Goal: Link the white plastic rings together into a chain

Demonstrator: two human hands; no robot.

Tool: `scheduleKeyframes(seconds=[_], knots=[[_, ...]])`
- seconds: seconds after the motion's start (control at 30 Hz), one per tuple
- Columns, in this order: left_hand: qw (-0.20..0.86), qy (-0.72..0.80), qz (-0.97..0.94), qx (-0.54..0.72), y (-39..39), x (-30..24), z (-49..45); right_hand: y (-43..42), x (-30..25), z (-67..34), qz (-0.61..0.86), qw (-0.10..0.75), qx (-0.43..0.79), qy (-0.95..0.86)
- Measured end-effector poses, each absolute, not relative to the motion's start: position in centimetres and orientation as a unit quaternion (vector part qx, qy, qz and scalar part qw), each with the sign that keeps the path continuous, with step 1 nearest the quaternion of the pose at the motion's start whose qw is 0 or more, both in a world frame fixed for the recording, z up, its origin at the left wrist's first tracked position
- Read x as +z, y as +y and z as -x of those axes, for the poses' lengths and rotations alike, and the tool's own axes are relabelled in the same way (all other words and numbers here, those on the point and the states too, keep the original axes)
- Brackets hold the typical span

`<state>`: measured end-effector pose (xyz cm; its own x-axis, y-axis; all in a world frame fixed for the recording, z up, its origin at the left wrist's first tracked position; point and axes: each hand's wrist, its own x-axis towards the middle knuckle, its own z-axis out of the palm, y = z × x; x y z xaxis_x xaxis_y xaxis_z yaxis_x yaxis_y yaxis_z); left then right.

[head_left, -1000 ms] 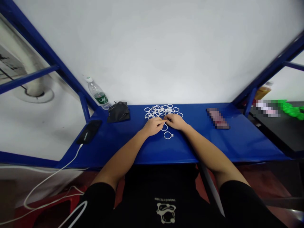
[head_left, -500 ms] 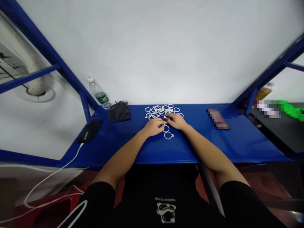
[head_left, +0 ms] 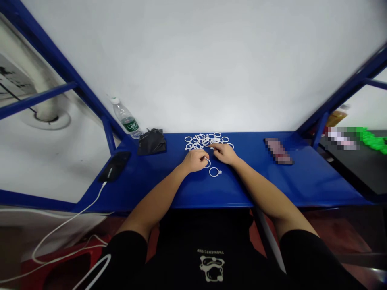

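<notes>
My left hand (head_left: pixel 196 160) is closed in a pinch on a thin white plastic ring (head_left: pixel 208 164), which hangs out below the fingertips near the blue tabletop. A second white ring with a small tab, the loose ring (head_left: pixel 214 172), lies flat just in front of it. My right hand (head_left: pixel 224 154) rests at the near edge of a pile of white rings (head_left: pixel 198 141), its index finger stretched out toward the pile. A small white piece shows by its fingers, and part of the pile is hidden behind them.
On the blue table (head_left: pixel 193 193), a water bottle (head_left: pixel 128 121) and a crumpled black bag (head_left: pixel 151 141) stand at the left. A black power bank (head_left: pixel 114 167) with a white cable (head_left: pixel 72 217) lies nearer. A phone (head_left: pixel 278 151) lies to the right. The white wall (head_left: pixel 199 80) bounds the back.
My left hand has drawn the white ring slightly left, away from my right hand. The fingers of both hands have parted a little. The loose ring in front stays put.
</notes>
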<state>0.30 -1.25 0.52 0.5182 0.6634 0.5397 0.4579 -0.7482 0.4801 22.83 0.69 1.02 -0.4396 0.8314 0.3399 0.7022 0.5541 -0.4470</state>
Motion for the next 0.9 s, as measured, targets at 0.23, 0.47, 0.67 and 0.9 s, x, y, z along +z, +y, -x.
scheduleKeyframes(seconds=[0.23, 0.47, 0.67, 0.9], knots=[[0.142, 0.294, -0.87, 0.369, -1.0, 0.4, -0.3, 0.6, 1.1, -22.8, 0.47, 0.292, 0.117, -0.824], [0.183, 0.287, -0.891, 0.301, -1.6, 1.0, -0.1, 0.6, 1.1, -22.9, 0.479, 0.287, 0.119, -0.821], [0.183, 0.289, -0.909, 0.236, -2.7, 1.1, -0.9, 0.8, 1.1, -23.0, 0.457, 0.287, 0.128, -0.832], [0.162, 0.287, -0.924, 0.194, -3.0, 0.4, -1.4, 1.0, 1.0, -23.1, 0.442, 0.286, 0.139, -0.839]])
